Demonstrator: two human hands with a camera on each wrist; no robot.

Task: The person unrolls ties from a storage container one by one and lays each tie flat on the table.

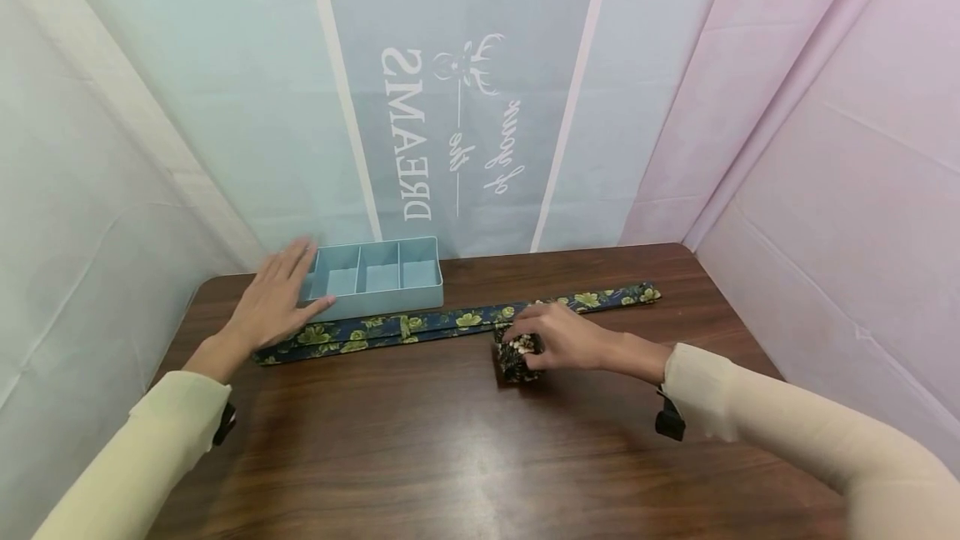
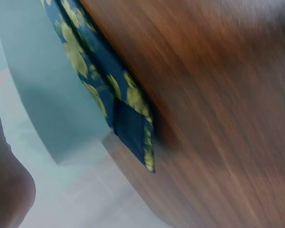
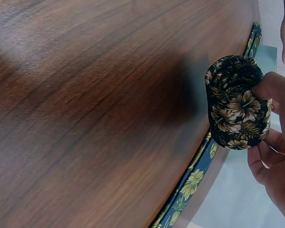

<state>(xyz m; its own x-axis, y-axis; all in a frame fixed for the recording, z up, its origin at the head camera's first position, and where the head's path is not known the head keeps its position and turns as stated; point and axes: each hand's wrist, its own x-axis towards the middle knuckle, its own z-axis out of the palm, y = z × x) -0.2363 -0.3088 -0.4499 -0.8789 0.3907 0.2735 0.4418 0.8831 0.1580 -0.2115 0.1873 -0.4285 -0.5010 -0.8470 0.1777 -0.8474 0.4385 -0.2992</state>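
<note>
A rolled-up black necktie with cream flowers (image 3: 240, 111) is pinched between the thumb and fingers of my right hand (image 1: 566, 338), low over the table and just in front of a long necktie. That long necktie, navy with yellow-green flowers (image 1: 442, 322), lies stretched across the table, its wide end at the left with the dark lining showing (image 2: 129, 126). With fingers spread, my left hand (image 1: 272, 294) is at the left end of a light blue divided box (image 1: 382, 303), partly covering it. Whether the left palm touches the box is hidden.
The box stands behind the long necktie at the table's back left, its visible compartments bare inside. The brown wooden table (image 1: 420, 448) has rounded back corners. A printed curtain (image 1: 480, 148) hangs right behind it, with pale cloth at both sides.
</note>
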